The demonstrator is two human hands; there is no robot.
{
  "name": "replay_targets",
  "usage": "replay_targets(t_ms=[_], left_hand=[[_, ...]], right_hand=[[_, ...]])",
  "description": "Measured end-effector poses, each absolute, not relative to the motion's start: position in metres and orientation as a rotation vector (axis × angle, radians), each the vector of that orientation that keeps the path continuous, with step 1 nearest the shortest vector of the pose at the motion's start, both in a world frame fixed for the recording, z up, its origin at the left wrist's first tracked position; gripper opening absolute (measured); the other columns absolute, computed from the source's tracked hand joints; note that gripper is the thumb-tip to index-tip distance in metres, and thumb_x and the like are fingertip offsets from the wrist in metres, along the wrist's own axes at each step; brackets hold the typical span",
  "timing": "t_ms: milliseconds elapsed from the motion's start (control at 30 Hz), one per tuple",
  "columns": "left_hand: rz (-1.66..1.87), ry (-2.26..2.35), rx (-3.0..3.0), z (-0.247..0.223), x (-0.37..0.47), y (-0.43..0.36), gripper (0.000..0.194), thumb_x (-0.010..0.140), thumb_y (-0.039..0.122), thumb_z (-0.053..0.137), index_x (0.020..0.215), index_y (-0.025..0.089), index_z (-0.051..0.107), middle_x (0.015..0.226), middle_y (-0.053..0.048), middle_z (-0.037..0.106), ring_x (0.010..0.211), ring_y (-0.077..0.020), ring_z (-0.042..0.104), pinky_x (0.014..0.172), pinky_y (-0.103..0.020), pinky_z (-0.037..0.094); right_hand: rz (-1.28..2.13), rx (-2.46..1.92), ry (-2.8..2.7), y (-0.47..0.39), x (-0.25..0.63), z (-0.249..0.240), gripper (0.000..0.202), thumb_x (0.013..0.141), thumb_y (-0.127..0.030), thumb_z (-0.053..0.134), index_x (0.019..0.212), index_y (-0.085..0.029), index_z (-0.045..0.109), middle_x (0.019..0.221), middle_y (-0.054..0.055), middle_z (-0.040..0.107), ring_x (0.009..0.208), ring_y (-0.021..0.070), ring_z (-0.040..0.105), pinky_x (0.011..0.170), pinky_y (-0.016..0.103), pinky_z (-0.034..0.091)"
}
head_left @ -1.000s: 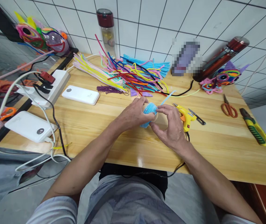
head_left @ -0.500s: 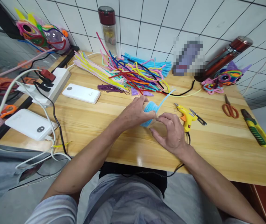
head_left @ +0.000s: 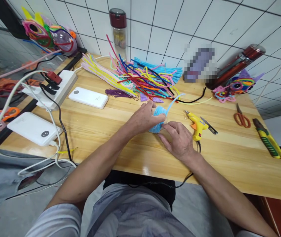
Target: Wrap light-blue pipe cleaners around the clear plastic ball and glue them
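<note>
A light-blue piece wound from pipe cleaners (head_left: 158, 119) is held between my hands just above the wooden table. One blue strand sticks up from it to the upper right. My left hand (head_left: 144, 116) is closed around its left and upper side, the thumb lying across the front. At its lower right edge, my right hand (head_left: 178, 140) grips with bent fingers and thumb. Fingers cover part of the piece, so its full shape cannot be seen. A yellow hot glue gun (head_left: 196, 125) lies just right of my right hand, with a black-handled cutter (head_left: 210, 126) against it.
Behind my hands spreads a pile of coloured pipe cleaners (head_left: 145, 79). White power banks (head_left: 88, 97) and a power strip (head_left: 56, 90) with cables lie left. Scissors (head_left: 242, 118) and pliers (head_left: 268, 140) lie right. A clear bottle (head_left: 118, 33) and a red flask (head_left: 239, 65) stand behind.
My right hand has moved slightly left, its fingers now pressed against the blue piece's lower edge. The camera view has shifted a little. My left hand keeps its hold.
</note>
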State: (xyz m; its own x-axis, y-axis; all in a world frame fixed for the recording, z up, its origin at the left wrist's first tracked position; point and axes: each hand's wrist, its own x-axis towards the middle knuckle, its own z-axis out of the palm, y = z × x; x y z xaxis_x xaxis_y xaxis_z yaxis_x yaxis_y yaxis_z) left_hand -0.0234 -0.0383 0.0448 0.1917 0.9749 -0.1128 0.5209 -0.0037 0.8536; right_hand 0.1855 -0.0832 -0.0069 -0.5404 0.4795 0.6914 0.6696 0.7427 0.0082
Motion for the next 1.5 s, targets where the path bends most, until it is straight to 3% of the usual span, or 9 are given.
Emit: replay_targets(t_ms=[200, 433, 1100, 1500], left_hand=[[0.677, 1.449, 1.630, 0.0469, -0.0235, -0.0385, 0.033, 0.088, 0.044, 0.069, 0.109, 0.022, 0.056, 0.113, -0.008, 0.066, 0.108, -0.0267, 0.063, 0.098, -0.043, 0.053], [0.705, 1.466, 1.644, 0.0428, -0.0203, -0.0385, 0.030, 0.089, 0.043, 0.069, 0.105, 0.023, 0.053, 0.114, -0.008, 0.064, 0.112, -0.0272, 0.062, 0.100, -0.043, 0.052], [0.699, 1.491, 1.634, 0.0454, -0.0179, -0.0412, 0.035, 0.087, 0.044, 0.072, 0.106, 0.023, 0.052, 0.117, -0.009, 0.064, 0.112, -0.0283, 0.064, 0.100, -0.045, 0.053], [0.721, 1.469, 1.625, 0.0445, -0.0191, -0.0428, 0.032, 0.085, 0.040, 0.071, 0.106, 0.023, 0.052, 0.115, -0.007, 0.066, 0.115, -0.0272, 0.065, 0.103, -0.044, 0.054]], right_hand=[[-0.385, -0.839, -2.217, -0.0819, 0.1849, -0.0073, 0.037, 0.103, -0.025, 0.074, 0.138, -0.025, 0.063, 0.124, 0.014, 0.081, 0.105, 0.0281, 0.078, 0.085, 0.042, 0.065], [-0.413, -0.820, -2.205, -0.0829, 0.1843, -0.0067, 0.035, 0.103, -0.020, 0.074, 0.137, -0.027, 0.065, 0.117, 0.009, 0.085, 0.099, 0.0252, 0.080, 0.086, 0.041, 0.065], [-0.450, -0.836, -2.220, -0.0857, 0.1848, -0.0080, 0.030, 0.103, -0.019, 0.073, 0.132, -0.026, 0.068, 0.122, 0.009, 0.085, 0.104, 0.0263, 0.079, 0.086, 0.042, 0.064], [-0.215, -0.820, -2.207, -0.0857, 0.1863, -0.0025, 0.025, 0.103, -0.021, 0.073, 0.127, -0.028, 0.071, 0.122, 0.010, 0.083, 0.107, 0.0269, 0.080, 0.088, 0.044, 0.066]])
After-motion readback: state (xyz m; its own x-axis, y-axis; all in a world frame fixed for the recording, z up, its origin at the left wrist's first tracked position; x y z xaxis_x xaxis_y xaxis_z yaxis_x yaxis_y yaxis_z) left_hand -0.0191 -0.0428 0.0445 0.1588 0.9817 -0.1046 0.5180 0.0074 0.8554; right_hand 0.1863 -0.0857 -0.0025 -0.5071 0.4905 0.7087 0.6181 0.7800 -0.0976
